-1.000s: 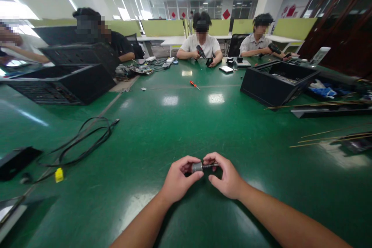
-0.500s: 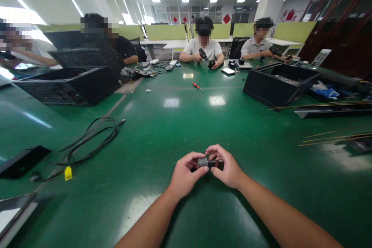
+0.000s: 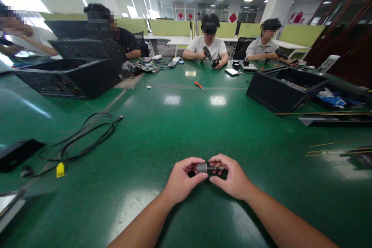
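Observation:
Above the near part of the green table [image 3: 186, 131], both my hands are at a small hole saw, lying level between them. Its grey cylindrical cup [image 3: 201, 168] is pinched between the thumb and fingers of my left hand [image 3: 181, 180]. A thin dark shaft with a coil on it [image 3: 216, 168] points from the cup towards my right palm. My right hand [image 3: 232, 176] curls round this shaft, its fingers behind it and its thumb below, slightly apart from it. Where the right fingertips touch the shaft is partly hidden.
A black cable [image 3: 99, 135] with a yellow tag [image 3: 60, 169] lies left. An orange screwdriver [image 3: 199, 85] rests farther off. Black computer cases stand left [image 3: 72, 79] and right [image 3: 279, 89]. Thin rods [image 3: 319, 114] lie right. Across the table, people [image 3: 206, 48] work, some holding power drills [image 3: 207, 52].
My hands have moved slightly apart and appear lower in the picture. More of the thin shaft shows between them. The camera has shifted a little.

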Available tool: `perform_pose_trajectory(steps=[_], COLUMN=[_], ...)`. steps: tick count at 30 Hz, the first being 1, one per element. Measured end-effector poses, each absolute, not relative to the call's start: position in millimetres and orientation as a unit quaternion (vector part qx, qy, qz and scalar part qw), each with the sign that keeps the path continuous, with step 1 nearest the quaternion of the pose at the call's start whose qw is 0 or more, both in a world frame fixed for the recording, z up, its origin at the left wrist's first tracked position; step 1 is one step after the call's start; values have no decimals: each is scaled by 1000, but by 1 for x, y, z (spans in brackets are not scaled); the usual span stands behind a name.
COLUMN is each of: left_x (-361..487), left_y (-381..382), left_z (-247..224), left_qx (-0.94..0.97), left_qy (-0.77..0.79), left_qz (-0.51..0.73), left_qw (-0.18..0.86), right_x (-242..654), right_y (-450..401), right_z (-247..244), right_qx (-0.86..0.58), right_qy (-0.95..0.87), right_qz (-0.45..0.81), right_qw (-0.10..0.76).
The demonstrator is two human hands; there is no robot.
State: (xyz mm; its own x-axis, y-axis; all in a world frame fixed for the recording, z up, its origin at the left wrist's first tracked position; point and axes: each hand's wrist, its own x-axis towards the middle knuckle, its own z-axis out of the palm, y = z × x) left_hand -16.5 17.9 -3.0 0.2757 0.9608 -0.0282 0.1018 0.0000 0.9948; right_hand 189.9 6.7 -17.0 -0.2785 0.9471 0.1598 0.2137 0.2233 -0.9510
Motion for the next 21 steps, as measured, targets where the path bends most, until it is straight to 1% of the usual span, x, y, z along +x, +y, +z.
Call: perform_pose_trajectory(steps=[4,14,21], left_x=[-18,-17,-16], left_y=[19,20,18], left_z=[-3,-3,-4], left_qx=[575,579,592], left_qy=[460,469,478], left_qz=[393,373,369], left_qw=[550,553,534], right_x=[190,188,188], right_y=[7,8,10], right_z=[-18,-13,-16], right_qx=[-446,-431,-443], right_qy=[-633,-682,-678], right_qz=[448,393,389], right_qw=[447,441,438])
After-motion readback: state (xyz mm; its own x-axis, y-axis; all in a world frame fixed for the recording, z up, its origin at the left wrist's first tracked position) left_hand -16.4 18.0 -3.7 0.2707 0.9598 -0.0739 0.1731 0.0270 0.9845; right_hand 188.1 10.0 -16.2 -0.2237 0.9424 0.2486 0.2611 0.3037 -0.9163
